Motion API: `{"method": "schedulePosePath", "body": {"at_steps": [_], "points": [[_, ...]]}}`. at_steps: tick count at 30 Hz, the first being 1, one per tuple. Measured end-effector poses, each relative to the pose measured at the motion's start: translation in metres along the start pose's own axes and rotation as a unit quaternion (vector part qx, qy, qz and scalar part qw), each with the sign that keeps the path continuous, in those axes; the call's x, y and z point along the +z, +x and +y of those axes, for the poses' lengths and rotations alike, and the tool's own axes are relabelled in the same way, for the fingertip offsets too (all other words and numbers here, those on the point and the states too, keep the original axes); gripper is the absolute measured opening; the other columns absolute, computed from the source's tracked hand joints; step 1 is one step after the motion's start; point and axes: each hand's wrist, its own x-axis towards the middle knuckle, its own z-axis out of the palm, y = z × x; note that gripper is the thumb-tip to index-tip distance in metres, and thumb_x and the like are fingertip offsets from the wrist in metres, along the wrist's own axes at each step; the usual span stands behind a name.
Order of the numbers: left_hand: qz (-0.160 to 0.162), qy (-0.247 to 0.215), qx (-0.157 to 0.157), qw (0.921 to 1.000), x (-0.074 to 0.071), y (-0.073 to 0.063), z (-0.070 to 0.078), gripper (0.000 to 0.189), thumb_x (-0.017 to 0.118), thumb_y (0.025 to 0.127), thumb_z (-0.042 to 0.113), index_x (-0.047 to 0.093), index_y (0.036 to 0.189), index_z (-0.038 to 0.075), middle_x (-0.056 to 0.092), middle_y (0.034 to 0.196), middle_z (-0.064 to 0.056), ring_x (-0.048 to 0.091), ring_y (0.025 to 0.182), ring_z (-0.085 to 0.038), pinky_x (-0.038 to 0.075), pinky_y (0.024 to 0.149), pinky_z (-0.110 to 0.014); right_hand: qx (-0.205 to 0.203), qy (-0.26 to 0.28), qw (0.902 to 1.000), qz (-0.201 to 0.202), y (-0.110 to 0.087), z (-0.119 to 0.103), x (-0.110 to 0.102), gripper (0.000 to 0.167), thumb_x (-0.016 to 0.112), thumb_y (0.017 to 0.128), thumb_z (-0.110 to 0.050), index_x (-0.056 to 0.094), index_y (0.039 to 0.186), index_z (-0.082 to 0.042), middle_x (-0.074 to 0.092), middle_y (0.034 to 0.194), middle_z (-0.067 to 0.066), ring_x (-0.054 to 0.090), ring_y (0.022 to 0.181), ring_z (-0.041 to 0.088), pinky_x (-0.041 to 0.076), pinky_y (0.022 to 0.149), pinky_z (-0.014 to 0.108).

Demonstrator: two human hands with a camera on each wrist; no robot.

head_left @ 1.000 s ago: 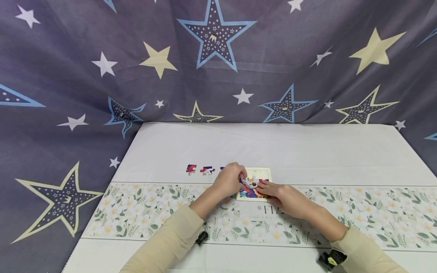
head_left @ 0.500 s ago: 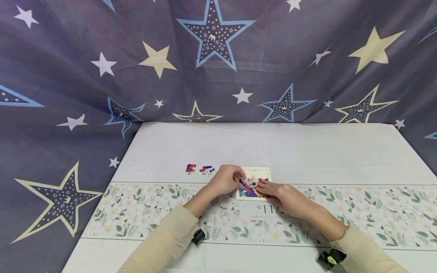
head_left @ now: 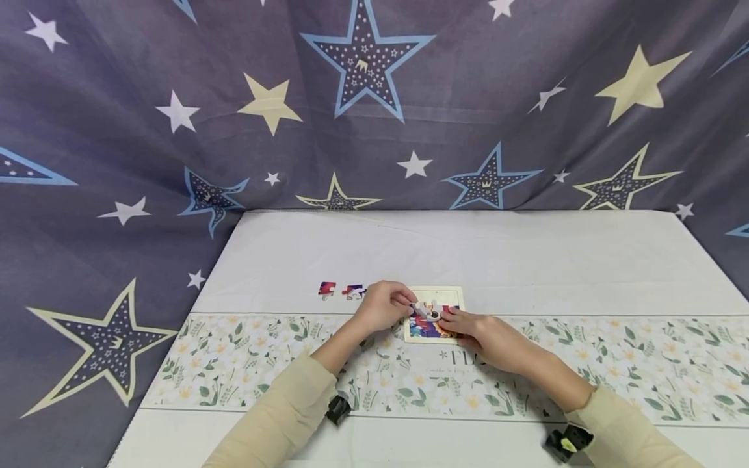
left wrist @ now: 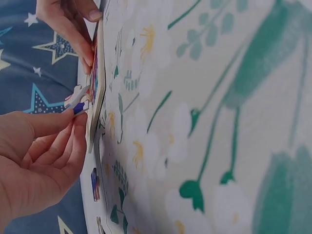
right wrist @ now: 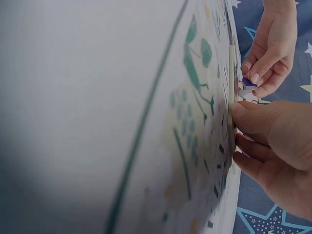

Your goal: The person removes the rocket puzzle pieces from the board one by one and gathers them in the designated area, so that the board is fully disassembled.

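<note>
Their left hand (head_left: 384,305) has a tilted piece (left wrist: 79,107) pinched at ten o'clock of the board (head_left: 435,296), their right hand (head_left: 493,338) resting fairly straight fingers at four.

Left arm (head_left: 277,406): reaches forward and inward. Left hand (head_left: 383,307): pinches with thumb and fingertips. Right arm (head_left: 558,380): reaches forward and inward. Right hand (head_left: 488,338): back uppermost, fingers pointing toward the left.

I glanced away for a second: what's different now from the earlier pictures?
In the head view, the left hand shifted slightly left, a puzzle piece pinched in its fingers. The right hand, puzzle board and leftmost loose piece stayed put.
</note>
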Motion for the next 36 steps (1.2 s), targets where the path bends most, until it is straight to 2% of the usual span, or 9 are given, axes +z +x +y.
{"method": "schedulePosePath", "body": {"at_steps": [7,17,24,36], "points": [[0.011,-0.050,-0.029,0.9983,-0.001,-0.001,-0.003,0.008,0.071,0.083,0.008,0.072,0.092,0.009,0.071,0.084,-0.007,0.062,0.071,-0.009,0.051,0.069,-0.023,0.006,0.003,0.9999,-0.007,0.001,0.000,0.000,0.044,0.065,0.088,-0.003,0.058,0.131,-0.005,0.056,0.138,0.014,0.053,0.128,0.034,0.051,0.095,0.043],[0.015,-0.092,-0.060,0.9939,-0.003,-0.002,-0.007,0.011,0.072,0.082,0.008,0.073,0.093,0.007,0.071,0.083,-0.007,0.062,0.069,-0.009,0.050,0.067,-0.021,0.009,0.005,0.9999,-0.010,0.001,0.000,0.001,0.044,0.065,0.088,-0.003,0.058,0.132,-0.005,0.056,0.138,0.014,0.053,0.128,0.034,0.051,0.095,0.042],[0.016,-0.118,-0.075,0.9901,-0.002,-0.008,-0.013,0.013,0.071,0.083,0.007,0.073,0.096,0.008,0.073,0.085,-0.008,0.063,0.070,-0.008,0.052,0.069,-0.021,0.010,0.002,0.9999,-0.009,0.001,0.000,0.001,0.044,0.065,0.088,-0.003,0.058,0.132,-0.005,0.056,0.138,0.014,0.053,0.128,0.033,0.051,0.095,0.042],[0.029,-0.188,-0.105,0.9761,-0.013,-0.022,-0.030,0.018,0.069,0.085,0.004,0.072,0.103,0.000,0.074,0.094,-0.016,0.070,0.075,-0.010,0.059,0.074,-0.027,0.018,-0.005,0.9997,-0.012,0.001,-0.003,0.001,0.046,0.066,0.087,-0.002,0.057,0.133,-0.006,0.057,0.138,0.013,0.053,0.129,0.033,0.052,0.093,0.040]]}}
